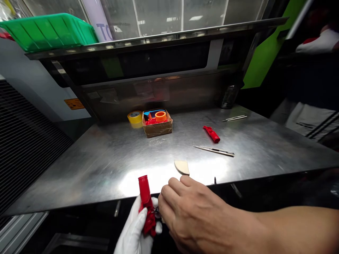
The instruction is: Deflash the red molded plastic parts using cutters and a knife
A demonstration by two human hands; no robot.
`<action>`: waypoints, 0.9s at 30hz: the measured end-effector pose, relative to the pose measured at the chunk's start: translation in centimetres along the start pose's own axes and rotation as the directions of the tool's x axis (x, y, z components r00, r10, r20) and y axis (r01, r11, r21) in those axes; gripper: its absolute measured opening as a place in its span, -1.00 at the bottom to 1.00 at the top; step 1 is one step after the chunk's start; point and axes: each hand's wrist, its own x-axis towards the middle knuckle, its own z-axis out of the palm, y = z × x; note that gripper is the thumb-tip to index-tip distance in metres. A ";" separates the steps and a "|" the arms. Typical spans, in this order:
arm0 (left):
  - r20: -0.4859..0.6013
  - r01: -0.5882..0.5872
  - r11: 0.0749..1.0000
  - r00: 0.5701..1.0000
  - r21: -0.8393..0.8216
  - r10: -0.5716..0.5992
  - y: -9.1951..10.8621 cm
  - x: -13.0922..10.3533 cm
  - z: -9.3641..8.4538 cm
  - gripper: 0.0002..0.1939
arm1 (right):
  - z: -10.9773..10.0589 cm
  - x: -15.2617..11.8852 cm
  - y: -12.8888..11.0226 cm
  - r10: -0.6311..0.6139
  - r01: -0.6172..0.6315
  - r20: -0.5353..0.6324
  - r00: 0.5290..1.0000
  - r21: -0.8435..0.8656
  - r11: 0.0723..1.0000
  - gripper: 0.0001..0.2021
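Got the red plastic part [146, 204] clamped upright in my gloved left hand [135, 231] so my bare right hand [190, 215] can pinch its lower end, fingers curled together there.

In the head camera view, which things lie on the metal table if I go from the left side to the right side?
Yellow tape roll → cardboard box → beige flat piece → small red part → far metal tool.

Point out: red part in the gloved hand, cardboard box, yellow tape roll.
red part [144, 192], head view, upper tube section.
cardboard box [157, 129], head view, front wall.
yellow tape roll [135, 117], head view, outer band.
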 end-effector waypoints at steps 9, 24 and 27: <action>-0.005 -0.055 0.992 0.998 0.115 0.055 0.3 -0.9 0.4 -0.74 | 1.1 0.0 -0.8 0.025 -0.021 0.018 1.000 -0.159 0.987 -0.86; -0.049 -0.033 0.997 0.998 -0.074 0.029 0.4 0.3 -0.1 -0.77 | 1.0 0.1 -0.4 -0.082 0.091 0.093 0.992 -0.090 0.992 -0.91; -0.086 0.005 0.998 0.996 -0.067 -0.011 0.6 0.1 -0.1 -0.78 | 1.2 0.2 -0.4 -0.025 0.030 0.061 0.998 -0.091 0.995 -0.91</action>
